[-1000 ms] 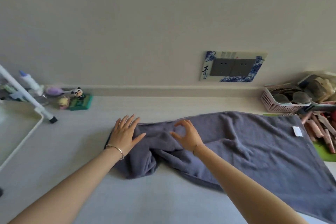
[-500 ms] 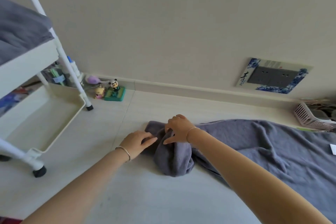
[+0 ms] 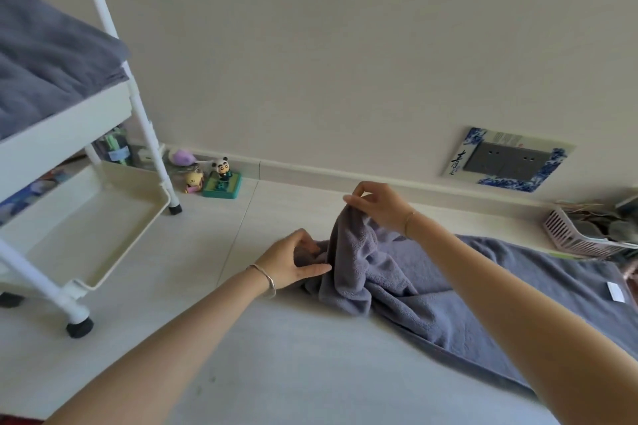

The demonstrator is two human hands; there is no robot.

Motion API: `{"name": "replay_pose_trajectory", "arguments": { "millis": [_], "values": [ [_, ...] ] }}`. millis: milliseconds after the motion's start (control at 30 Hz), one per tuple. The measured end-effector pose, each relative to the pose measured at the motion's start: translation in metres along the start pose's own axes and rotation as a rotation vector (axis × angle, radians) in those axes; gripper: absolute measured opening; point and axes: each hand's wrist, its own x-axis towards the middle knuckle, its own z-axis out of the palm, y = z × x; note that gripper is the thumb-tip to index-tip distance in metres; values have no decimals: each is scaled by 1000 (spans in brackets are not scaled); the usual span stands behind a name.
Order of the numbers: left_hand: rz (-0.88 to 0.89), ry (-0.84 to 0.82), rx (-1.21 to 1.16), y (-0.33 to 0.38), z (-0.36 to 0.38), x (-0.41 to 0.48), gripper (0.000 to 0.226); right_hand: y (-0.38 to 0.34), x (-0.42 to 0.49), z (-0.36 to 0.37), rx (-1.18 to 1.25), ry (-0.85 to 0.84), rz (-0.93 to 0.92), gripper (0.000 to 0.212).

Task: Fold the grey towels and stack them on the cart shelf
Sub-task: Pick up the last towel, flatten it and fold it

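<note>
While the grey towel [image 3: 373,276] lies on the floor, two hands hold its end.
The right hand [image 3: 379,209] pinches a corner and holds it up. The left hand [image 3: 293,262] pinches a fold low down, just beside it. The towel's white tag [image 3: 615,291] is too small to read.

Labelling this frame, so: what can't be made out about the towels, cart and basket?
Head view only.
Folded grey towels on the white cart's upper shelf: cut by the left edge; count unclear.
Grey towel spread on the floor: right end passes the frame edge; the right forearm covers part.
Pink slatted basket: contents blurred, cut by the right edge.
</note>
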Motion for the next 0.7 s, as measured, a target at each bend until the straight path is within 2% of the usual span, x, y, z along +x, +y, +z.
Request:
{"name": "replay_pose_trajectory", "arguments": {
  "millis": [100, 133, 200, 267, 300, 367, 500, 567, 700],
  "values": [
    [-54, 8, -217, 12, 5, 7, 51, -8, -1, -6, 3, 1, -16, 23],
    [-60, 4, -242, 15, 7, 9, 47, -11, 0, -9, 4, 49, -32, 24],
    [-48, 9, -281, 23, 5, 10, 23, -14, 0, -18, 28, 184, -52, 26],
    [-38, 61, -380, 34, -5, 13, 10, -17, -1, -27, -16, 234, -53, 25],
    [-46, 96, -438, 39, -13, 15, 10, -18, -3, -30, -95, 200, -45, 25],
    [-51, 146, -509, 50, -28, 20, 12, -21, -8, -26, -306, 28, 1, 31],
    [-118, 130, -366, 45, -28, 21, 16, -16, -24, 12, -701, -400, 108, 62],
    [-190, 66, -323, 33, -17, 12, 18, -6, -28, 31, -802, -479, 99, 61],
    [-265, -51, -288, 13, 4, -6, 30, 14, -29, 39, -914, -552, 80, 46]
  ]
}}
